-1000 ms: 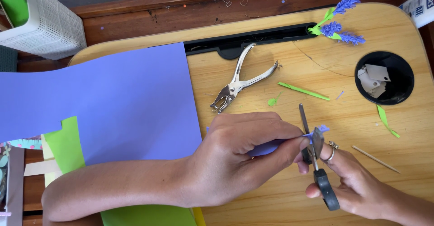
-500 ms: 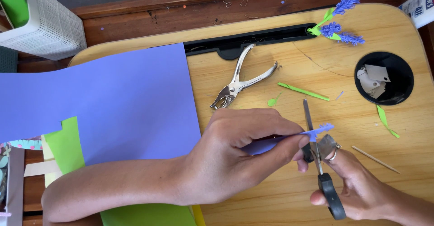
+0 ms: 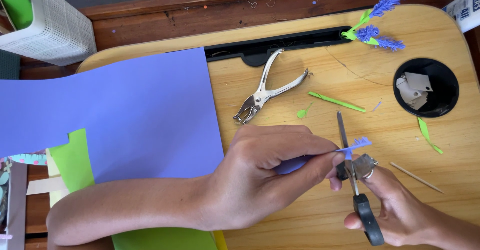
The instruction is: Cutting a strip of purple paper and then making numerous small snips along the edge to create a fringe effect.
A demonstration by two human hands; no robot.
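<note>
The purple strip (image 3: 356, 145) looks like thin craft paper, so I judge it very light, limp and easy to crease or tear; the fringed end especially would bend at a touch. The best place to take it is the uncut part just behind the fringe, pinched flat between thumb and finger pads, close to the blades so it does not flop while it is snipped

The left hand (image 3: 260, 175) does just that: thumb and forefinger are closed on the strip, the rest of the strip running back under the palm. The right hand (image 3: 395, 205) has its fingers through the black handles of the scissors (image 3: 352, 175), a ring showing on one finger; the blades point to the far side and stand only slightly parted, right at the fringe, though whether they touch the paper I cannot tell

The strip sits near the middle of the wooden lap desk (image 3: 310, 220), held just above it. It is narrow, violet-blue, with short slanted cuts along one edge that give a feathery look

To the left lies a large purple sheet (image 3: 125, 110) over green paper (image 3: 72, 160). Farther off lie a metal hole punch (image 3: 265, 90), a green stem (image 3: 336, 102), finished paper flowers (image 3: 377, 25) at the far right, a black cup hole (image 3: 425, 87) with white scraps, and a wooden stick (image 3: 415, 177) near the right
</note>
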